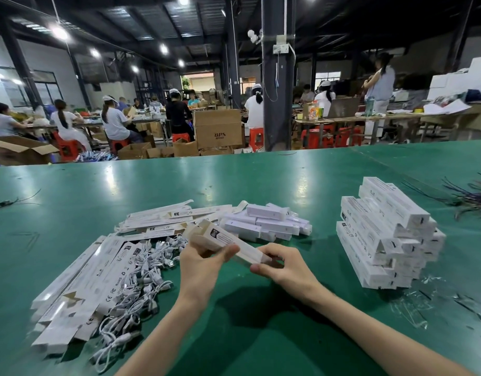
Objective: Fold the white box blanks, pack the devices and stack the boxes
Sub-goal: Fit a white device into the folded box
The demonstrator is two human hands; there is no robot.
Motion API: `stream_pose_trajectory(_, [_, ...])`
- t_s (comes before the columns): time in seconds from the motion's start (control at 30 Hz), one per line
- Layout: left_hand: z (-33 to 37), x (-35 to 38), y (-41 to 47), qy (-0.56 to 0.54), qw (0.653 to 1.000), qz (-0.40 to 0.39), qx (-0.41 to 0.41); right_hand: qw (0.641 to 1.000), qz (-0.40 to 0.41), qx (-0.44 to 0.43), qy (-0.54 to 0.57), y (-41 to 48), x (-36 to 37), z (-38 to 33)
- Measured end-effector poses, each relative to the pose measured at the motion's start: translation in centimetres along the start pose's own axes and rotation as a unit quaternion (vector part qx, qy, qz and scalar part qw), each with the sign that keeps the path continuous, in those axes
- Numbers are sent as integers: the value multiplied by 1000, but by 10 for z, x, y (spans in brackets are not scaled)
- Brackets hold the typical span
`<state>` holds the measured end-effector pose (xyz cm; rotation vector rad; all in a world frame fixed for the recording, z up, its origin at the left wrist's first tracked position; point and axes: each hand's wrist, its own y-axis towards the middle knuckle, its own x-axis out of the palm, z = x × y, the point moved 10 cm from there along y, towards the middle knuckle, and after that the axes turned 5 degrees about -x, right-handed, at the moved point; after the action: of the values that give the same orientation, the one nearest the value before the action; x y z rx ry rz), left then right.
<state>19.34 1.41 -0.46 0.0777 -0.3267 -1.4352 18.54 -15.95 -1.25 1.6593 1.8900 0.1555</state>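
Both hands hold one long white box (221, 238) above the green table (261, 183), its open end pointing away to the left. My left hand (204, 263) grips its middle with thumb on top. My right hand (281, 263) pinches its near end. Flat white box blanks (79, 289) lie fanned at the left, with more blanks (158, 219) behind. A tangle of white cables (136, 278) lies beside them. White devices (269, 222) are piled at the centre back. A stack of packed boxes (385, 234) stands to the right.
Loose dark wires (469, 198) lie at the far right edge, and clear plastic scraps (412, 305) are scattered in front of the stack. Beyond the table stand a dark pillar (277, 77), cardboard cartons (219, 128) and seated workers at other benches.
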Motion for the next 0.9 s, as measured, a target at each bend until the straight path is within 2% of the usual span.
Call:
stream_pose_trajectory(0.1, [-5,-7,2,-5,999,26,-20,998,-28,48,23,4,4,10])
stream_pose_trajectory(0.3, [-7,-17,0,-8,997,69,-27,995,-56,85,24,6,15,13])
stream_pose_trajectory(0.43, [-10,-10,1,-45,997,39,-50,988,-106,94,66,5,24,6])
stream_pose_trajectory(0.67, [-13,-8,1,-25,998,22,-56,981,-147,119,48,1,30,0])
stream_pose_trajectory(0.73, [-15,2,0,-54,996,-21,-75,967,-155,146,140,0,34,-3])
stream_pose_trajectory(0.8, [-15,14,-4,-62,992,-64,-87,935,-151,187,259,-3,39,-3])
stream_pose_trajectory(0.9, [-10,23,-10,-48,992,-97,-69,930,-138,193,281,-2,37,-3])
